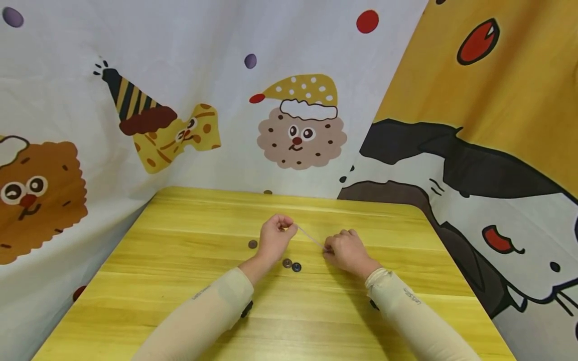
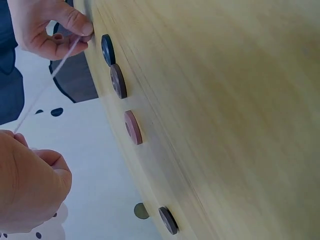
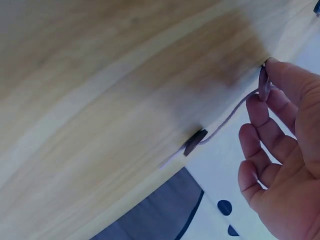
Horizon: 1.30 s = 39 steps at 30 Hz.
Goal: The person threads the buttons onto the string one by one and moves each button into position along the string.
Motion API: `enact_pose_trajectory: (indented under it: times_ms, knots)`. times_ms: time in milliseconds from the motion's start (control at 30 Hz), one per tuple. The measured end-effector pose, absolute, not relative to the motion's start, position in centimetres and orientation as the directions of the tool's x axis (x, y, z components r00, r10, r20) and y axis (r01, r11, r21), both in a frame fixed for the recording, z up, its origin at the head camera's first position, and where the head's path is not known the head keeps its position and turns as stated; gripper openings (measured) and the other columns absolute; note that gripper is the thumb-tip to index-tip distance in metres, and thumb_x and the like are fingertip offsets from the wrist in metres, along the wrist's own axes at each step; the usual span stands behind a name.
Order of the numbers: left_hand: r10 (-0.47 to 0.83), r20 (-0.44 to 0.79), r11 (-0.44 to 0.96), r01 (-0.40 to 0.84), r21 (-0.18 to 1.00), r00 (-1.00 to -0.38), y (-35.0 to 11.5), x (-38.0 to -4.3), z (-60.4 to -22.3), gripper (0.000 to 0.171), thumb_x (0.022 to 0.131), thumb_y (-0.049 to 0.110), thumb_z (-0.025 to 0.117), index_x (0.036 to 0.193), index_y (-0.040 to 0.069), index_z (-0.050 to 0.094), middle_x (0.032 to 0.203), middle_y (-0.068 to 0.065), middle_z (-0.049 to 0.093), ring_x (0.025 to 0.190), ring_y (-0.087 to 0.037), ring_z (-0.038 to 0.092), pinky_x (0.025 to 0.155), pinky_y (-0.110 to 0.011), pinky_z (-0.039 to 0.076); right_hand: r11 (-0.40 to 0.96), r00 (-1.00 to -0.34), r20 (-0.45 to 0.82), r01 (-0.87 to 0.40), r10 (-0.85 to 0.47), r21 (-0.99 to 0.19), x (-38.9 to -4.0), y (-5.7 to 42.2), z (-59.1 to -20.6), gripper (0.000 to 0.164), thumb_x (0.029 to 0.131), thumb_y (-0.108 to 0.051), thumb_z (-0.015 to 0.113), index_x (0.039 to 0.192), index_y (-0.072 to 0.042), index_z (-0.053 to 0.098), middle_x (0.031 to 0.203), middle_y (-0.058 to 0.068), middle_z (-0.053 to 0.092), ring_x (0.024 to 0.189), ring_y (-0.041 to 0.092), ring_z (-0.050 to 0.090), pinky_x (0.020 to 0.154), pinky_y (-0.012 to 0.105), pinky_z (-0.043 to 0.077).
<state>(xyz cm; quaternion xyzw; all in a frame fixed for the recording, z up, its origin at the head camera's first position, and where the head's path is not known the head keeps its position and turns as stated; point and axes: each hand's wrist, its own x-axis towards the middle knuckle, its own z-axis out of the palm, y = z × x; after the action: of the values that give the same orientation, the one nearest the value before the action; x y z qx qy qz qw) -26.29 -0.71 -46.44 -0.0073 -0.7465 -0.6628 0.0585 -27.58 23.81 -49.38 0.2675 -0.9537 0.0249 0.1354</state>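
Observation:
My left hand [image 1: 276, 238] pinches a thin pale string [image 1: 310, 237] above the table. The string slants down, taut, to my right hand [image 1: 347, 252]. Between thumb and fingers the right hand holds a brown button [image 3: 263, 83], seen edge-on in the right wrist view. From there the string runs on to another dark button [image 3: 195, 142] at the table, its loose tail beyond. Between the hands lie a brown button [image 1: 287, 263] and a dark blue one [image 1: 296, 267], side by side. A reddish button [image 2: 133, 127] shows in the left wrist view.
A further brown button [image 1: 253, 244] lies left of the left hand. The yellow wood-grain table [image 1: 180, 281] reaches back to a cartoon-printed cloth [image 1: 217, 170], which hangs behind it and along its sides.

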Motion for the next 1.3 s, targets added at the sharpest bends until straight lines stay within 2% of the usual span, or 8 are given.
enact_pose_trajectory:
  times_ms: [300, 500, 600, 700, 800, 900, 1133, 1300]
  knots:
    - [-0.080, 0.071, 0.093, 0.064, 0.994, -0.994, -0.9, -26.2, -46.2, 0.009, 0.096, 0.014, 0.078, 0.100, 0.014, 0.069, 0.102, -0.002, 0.071, 0.084, -0.017, 0.058, 0.075, -0.030, 0.051, 0.848, -0.773, 0.384, -0.528, -0.504, 0.050, -27.7, 26.3, -49.5, 0.007, 0.086, -0.017, 0.089, 0.087, -0.020, 0.083, 0.083, -0.003, 0.077, 0.076, 0.025, 0.060, 0.077, 0.045, 0.045]
    - [-0.063, 0.065, 0.079, 0.059, 0.995, -0.996, -0.8, -26.2, -46.3, 0.009, 0.096, 0.014, 0.077, 0.100, 0.013, 0.069, 0.102, -0.002, 0.071, 0.083, -0.017, 0.057, 0.074, -0.029, 0.051, 0.892, -0.831, 0.338, -0.448, -0.441, 0.060, -28.0, 27.9, -49.2, 0.008, 0.089, -0.020, 0.088, 0.096, -0.018, 0.085, 0.097, 0.003, 0.078, 0.093, 0.032, 0.065, 0.086, 0.052, 0.050]
    - [-0.061, 0.065, 0.085, 0.060, 0.995, -0.996, -0.7, -26.2, -46.4, 0.009, 0.096, 0.014, 0.078, 0.100, 0.014, 0.069, 0.102, -0.002, 0.071, 0.083, -0.017, 0.057, 0.073, -0.029, 0.051, 0.914, -0.881, 0.273, -0.405, -0.387, -0.012, -28.1, 28.8, -48.5, 0.021, 0.094, -0.026, 0.084, 0.111, -0.014, 0.083, 0.111, 0.010, 0.078, 0.106, 0.039, 0.067, 0.093, 0.060, 0.052]
    - [-0.060, 0.065, 0.096, 0.059, 0.994, -0.996, -0.6, -26.3, -46.5, 0.009, 0.096, 0.015, 0.078, 0.100, 0.013, 0.069, 0.102, -0.002, 0.071, 0.084, -0.017, 0.058, 0.075, -0.028, 0.051, 0.925, -0.932, 0.204, -0.336, -0.299, -0.178, -28.3, 29.9, -47.4, 0.032, 0.103, -0.028, 0.073, 0.127, -0.008, 0.077, 0.127, 0.018, 0.076, 0.116, 0.045, 0.068, 0.100, 0.066, 0.052]
    - [-0.064, 0.065, 0.098, 0.059, 0.993, -0.996, -0.6, -26.3, -46.5, 0.009, 0.096, 0.014, 0.078, 0.101, 0.013, 0.070, 0.102, -0.003, 0.072, 0.085, -0.017, 0.059, 0.076, -0.029, 0.052, 0.904, -0.969, 0.135, -0.241, -0.206, -0.354, -28.6, 31.2, -46.4, 0.036, 0.112, -0.024, 0.057, 0.138, -0.003, 0.069, 0.135, 0.022, 0.072, 0.121, 0.045, 0.068, 0.102, 0.064, 0.054]
    - [-0.069, 0.060, 0.097, 0.053, 0.994, -0.996, -0.7, -26.3, -46.4, 0.009, 0.096, 0.014, 0.078, 0.100, 0.013, 0.070, 0.101, -0.003, 0.072, 0.085, -0.018, 0.059, 0.076, -0.030, 0.052, 0.885, -0.983, 0.085, -0.182, -0.161, -0.429, -28.7, 32.1, -46.1, 0.037, 0.115, -0.023, 0.052, 0.141, -0.001, 0.066, 0.135, 0.024, 0.070, 0.120, 0.043, 0.068, 0.100, 0.061, 0.056]
    - [-0.070, 0.063, 0.109, 0.055, 0.993, -0.996, -0.7, -26.2, -46.4, 0.010, 0.096, 0.015, 0.078, 0.100, 0.013, 0.070, 0.101, -0.002, 0.072, 0.087, -0.017, 0.060, 0.078, -0.029, 0.052, 0.900, -0.943, 0.134, -0.332, -0.306, -0.282, -28.2, 30.2, -47.6, 0.036, 0.101, -0.032, 0.076, 0.131, -0.011, 0.076, 0.133, 0.019, 0.073, 0.126, 0.048, 0.064, 0.105, 0.068, 0.050]
    - [-0.064, 0.066, 0.093, 0.059, 0.994, -0.996, -0.5, -26.2, -46.5, 0.009, 0.096, 0.014, 0.078, 0.100, 0.012, 0.069, 0.102, -0.002, 0.072, 0.086, -0.017, 0.059, 0.075, -0.028, 0.051, 0.873, -0.873, 0.179, -0.476, -0.454, -0.104, -28.0, 28.2, -48.7, 0.025, 0.093, -0.030, 0.085, 0.117, -0.023, 0.082, 0.124, 0.010, 0.075, 0.118, 0.042, 0.064, 0.096, 0.066, 0.050]
